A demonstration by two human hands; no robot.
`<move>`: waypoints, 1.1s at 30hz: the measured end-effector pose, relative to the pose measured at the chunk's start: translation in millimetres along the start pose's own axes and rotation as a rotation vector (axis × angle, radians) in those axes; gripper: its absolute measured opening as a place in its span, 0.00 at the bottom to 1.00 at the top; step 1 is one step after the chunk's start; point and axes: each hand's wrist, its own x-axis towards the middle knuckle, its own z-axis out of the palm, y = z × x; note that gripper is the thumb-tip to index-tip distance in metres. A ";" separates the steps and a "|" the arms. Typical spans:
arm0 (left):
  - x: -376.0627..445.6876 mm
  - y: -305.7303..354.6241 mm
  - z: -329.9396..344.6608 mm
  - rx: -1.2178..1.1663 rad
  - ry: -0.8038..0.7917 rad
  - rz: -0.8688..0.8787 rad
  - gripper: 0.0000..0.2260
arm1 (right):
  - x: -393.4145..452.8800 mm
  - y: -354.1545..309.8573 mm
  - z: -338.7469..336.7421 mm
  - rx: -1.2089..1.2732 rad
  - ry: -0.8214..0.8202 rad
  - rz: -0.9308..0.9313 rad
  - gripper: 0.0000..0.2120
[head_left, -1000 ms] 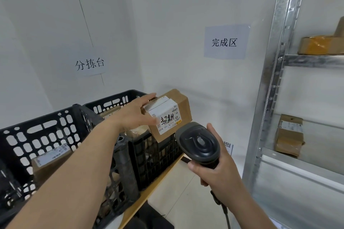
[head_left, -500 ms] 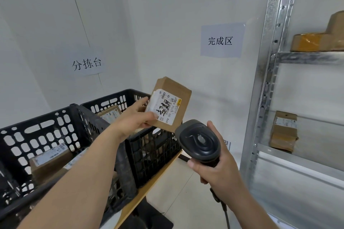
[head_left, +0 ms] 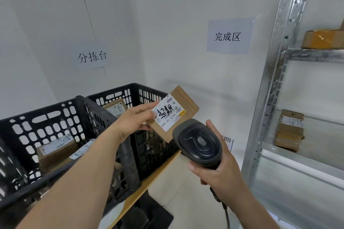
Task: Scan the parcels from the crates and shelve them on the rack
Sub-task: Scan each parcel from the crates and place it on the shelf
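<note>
Head view, frame centre: left hand [head_left: 135, 121] pinches the labelled cardboard parcel [head_left: 174, 114], seemingly light and stiff, while right hand [head_left: 216, 170] grips the barcode scanner [head_left: 198, 142].

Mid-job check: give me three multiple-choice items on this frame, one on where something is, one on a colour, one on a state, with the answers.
1. Where is the barcode scanner?
A. on the rack
B. in the right hand
C. in a crate

2. What colour are the crates?
A. black
B. blue
C. white

3. How is the held parcel turned?
A. label toward the camera
B. label hidden
C. lying flat in a crate

Answers:
1 B, the right hand grips its handle.
2 A, both slotted crates are black.
3 A, the left hand holds it above the crate, white label showing.
</note>
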 end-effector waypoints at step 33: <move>19.6 12.4 4.0 0.212 0.001 0.031 0.19 | 17.4 29.6 -5.0 0.020 0.024 0.036 0.47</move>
